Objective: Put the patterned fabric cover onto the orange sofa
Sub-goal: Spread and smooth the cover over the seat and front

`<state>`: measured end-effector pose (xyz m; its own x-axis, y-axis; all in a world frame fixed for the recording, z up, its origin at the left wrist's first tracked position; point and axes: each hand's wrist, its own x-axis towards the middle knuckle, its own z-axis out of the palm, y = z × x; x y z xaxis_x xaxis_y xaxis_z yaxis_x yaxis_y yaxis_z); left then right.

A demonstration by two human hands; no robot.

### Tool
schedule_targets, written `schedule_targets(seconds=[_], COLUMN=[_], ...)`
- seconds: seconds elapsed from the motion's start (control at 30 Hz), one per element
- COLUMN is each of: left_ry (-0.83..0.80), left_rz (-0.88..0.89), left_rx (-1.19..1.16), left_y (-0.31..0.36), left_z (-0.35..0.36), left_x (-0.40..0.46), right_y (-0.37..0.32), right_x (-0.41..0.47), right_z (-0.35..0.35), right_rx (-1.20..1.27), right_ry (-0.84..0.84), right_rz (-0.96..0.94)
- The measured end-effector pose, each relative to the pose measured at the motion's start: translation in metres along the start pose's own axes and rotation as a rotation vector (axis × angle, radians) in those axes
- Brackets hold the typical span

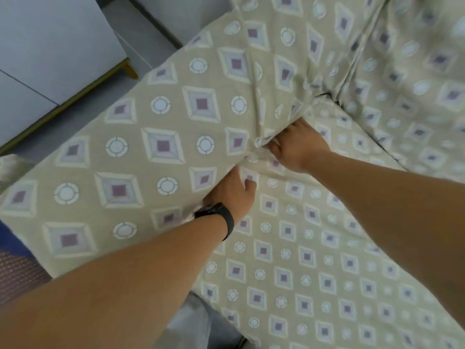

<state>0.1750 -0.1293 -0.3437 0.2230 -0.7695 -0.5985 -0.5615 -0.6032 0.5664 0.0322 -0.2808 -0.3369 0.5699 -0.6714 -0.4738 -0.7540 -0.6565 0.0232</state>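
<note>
Your left hand is pushing its fingers into the crease between armrest and seat, tucking the cover; your right hand is doing likewise just beyond. Fingertips are disappearing under fabric, so neither grip is showing. The cover is hiding the sofa entirely.

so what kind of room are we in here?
Probably a home living room. A beige diamond-and-circle patterned fabric cover drapes a sofa's arm and seat, a white cabinet on wooden legs stands on grey floor tiles, and both hands work at the crease.
</note>
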Motion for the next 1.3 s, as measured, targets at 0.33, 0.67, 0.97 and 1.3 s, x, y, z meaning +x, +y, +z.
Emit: schedule_targets(seconds=[0.33, 0.67, 0.97, 1.3], left_ry=[0.013, 0.186, 0.180, 0.144], left_rz=[-0.137, 0.201, 0.407, 0.185], left_rx=[-0.068, 0.105, 0.268, 0.028], left_y=[0.051, 0.083, 0.104, 0.130], left_z=[0.021, 0.043, 0.065, 0.077], left_x=[0.058, 0.078, 0.136, 0.202], right_y=[0.012, 0.096, 0.124, 0.115], right_x=[0.058, 0.016, 0.069, 0.099], right_z=[-0.004, 0.007, 0.007, -0.007], right_rx=[-0.169, 0.350, 0.286, 0.229], right_ry=[-0.202, 0.225, 0.016, -0.013], right_rz=[0.062, 0.275, 0.203, 0.196])
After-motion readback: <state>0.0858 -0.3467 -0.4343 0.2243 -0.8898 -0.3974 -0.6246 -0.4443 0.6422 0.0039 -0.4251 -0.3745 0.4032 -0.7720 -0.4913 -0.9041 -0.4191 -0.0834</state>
